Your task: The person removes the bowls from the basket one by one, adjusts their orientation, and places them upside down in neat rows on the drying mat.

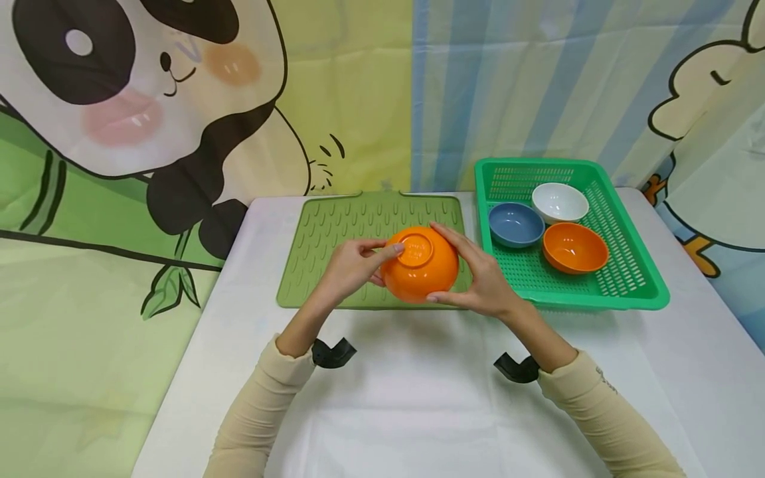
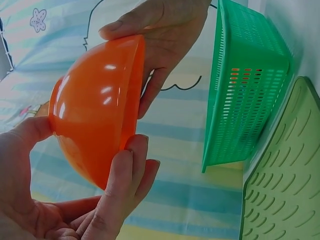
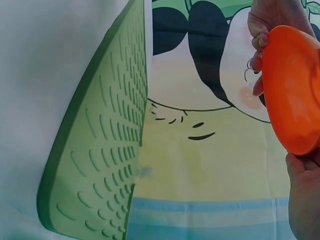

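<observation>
Both hands hold an orange bowl (image 1: 427, 275) above a green ridged mat (image 1: 329, 245), its underside and foot ring facing the head camera. The left hand (image 1: 354, 265) pinches it, thumb on the foot ring and fingers at the rim, as the left wrist view shows with the same bowl (image 2: 95, 105). Across from it, the right hand (image 1: 484, 279) grips the other side between thumb and fingers. In the right wrist view the bowl (image 3: 290, 90) is partly cut off by the frame edge.
A green perforated basket (image 1: 642, 279) stands to the right of the mat. Inside it are a blue bowl (image 1: 516, 226), a white bowl (image 1: 560, 202) and another orange bowl (image 1: 575, 249). A white cloth covers the table (image 1: 412, 398); a printed curtain (image 1: 358, 99) hangs behind.
</observation>
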Demonstrator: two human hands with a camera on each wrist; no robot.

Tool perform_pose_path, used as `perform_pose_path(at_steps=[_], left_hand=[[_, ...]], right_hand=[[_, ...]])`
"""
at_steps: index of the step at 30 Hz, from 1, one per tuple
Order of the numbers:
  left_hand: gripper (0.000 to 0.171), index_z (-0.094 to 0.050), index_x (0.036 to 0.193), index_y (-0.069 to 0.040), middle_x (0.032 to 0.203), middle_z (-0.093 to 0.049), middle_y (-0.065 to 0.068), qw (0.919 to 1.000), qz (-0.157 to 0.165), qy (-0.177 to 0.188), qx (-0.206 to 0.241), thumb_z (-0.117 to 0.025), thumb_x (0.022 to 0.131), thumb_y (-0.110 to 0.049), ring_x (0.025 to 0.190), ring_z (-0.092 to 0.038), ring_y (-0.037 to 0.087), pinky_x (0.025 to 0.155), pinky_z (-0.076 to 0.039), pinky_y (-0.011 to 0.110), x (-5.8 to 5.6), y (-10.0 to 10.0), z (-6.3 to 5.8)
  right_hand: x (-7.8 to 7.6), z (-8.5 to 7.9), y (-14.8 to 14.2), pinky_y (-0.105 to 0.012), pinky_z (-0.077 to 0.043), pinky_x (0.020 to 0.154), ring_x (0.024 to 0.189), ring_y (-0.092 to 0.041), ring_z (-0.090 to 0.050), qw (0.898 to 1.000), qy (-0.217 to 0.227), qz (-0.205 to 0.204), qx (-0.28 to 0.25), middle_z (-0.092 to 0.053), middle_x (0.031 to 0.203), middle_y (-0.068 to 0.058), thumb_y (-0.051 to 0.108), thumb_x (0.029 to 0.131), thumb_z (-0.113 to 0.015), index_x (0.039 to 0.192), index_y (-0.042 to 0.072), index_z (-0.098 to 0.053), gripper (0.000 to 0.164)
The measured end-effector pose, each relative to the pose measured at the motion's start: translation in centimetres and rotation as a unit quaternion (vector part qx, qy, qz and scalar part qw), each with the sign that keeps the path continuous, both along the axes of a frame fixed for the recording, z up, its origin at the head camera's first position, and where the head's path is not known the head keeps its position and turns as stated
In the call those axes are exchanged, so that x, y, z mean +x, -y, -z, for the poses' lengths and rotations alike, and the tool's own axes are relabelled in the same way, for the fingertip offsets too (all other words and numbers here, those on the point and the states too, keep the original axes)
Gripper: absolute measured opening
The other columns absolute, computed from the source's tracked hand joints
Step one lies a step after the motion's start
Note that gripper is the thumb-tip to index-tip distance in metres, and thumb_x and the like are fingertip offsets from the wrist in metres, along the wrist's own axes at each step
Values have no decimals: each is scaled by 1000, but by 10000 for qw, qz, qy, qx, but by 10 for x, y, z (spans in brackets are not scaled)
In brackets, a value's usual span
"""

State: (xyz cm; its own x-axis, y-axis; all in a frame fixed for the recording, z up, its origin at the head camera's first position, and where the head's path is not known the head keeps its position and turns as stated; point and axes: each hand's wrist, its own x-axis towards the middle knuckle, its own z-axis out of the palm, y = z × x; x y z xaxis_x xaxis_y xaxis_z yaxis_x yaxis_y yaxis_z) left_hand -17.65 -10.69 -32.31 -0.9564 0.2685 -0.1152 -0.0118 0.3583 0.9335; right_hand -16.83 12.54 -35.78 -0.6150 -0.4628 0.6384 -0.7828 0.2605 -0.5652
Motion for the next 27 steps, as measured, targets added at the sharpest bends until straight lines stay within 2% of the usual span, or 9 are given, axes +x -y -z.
perform_pose_path(at_steps=[4, 6, 8, 13, 21, 27], left_hand=[[69, -58, 122, -1, 92, -69, 10, 9997, -172, -142, -23, -68, 77, -52, 61, -67, 24, 63, -56, 31, 0, 2, -2], [71, -61, 120, -2, 91, -69, 10, 9991, -321, -264, -63, -69, 74, -55, 60, -66, 24, 62, -56, 32, 0, 4, -2], [72, -63, 118, -4, 91, -69, 10, 9980, -493, -377, -72, -71, 71, -57, 59, -66, 23, 60, -56, 32, 0, 7, -3], [71, -65, 115, -7, 91, -69, 9, 9952, -839, -511, -39, -72, 68, -60, 59, -66, 21, 62, -56, 34, -1, 15, -3], [64, -68, 111, -5, 101, -68, 9, 9891, -1185, -873, 80, -72, 71, -55, 71, -67, 17, 60, -56, 30, -5, 30, -8], [62, -69, 110, -8, 103, -68, 7, 9836, -1447, -1040, 265, -72, 70, -55, 78, -68, 16, 64, -56, 27, -9, 39, -11]], right_hand=[[11, -18, 8, -45, -43, 95, 123, -33, -42, 10000, 25, 67, -33, -41, 135, -26, 7, 60, -87, 132, -13, -37, 90], [13, -23, 13, -47, -44, 93, 122, -34, -44, 9999, -3, 114, -69, -41, 133, -27, -3, 54, -86, 131, -14, -37, 91], [14, -26, 18, -47, -45, 92, 120, -35, -45, 9998, -30, 147, -128, -42, 132, -28, -6, 53, -86, 130, -14, -38, 91], [9, -23, 29, -46, -45, 91, 120, -35, -45, 9994, -120, 184, -258, -41, 132, -29, -5, 53, -86, 130, -15, -37, 92], [-20, 4, 44, -41, -43, 97, 125, -29, -42, 9979, -252, 350, -477, -41, 138, -18, 9, 55, -90, 137, -5, -36, 100], [-28, 3, 58, -37, -42, 98, 127, -23, -40, 9958, -550, 546, -481, -38, 142, -13, 18, 60, -89, 142, 2, -33, 100]])
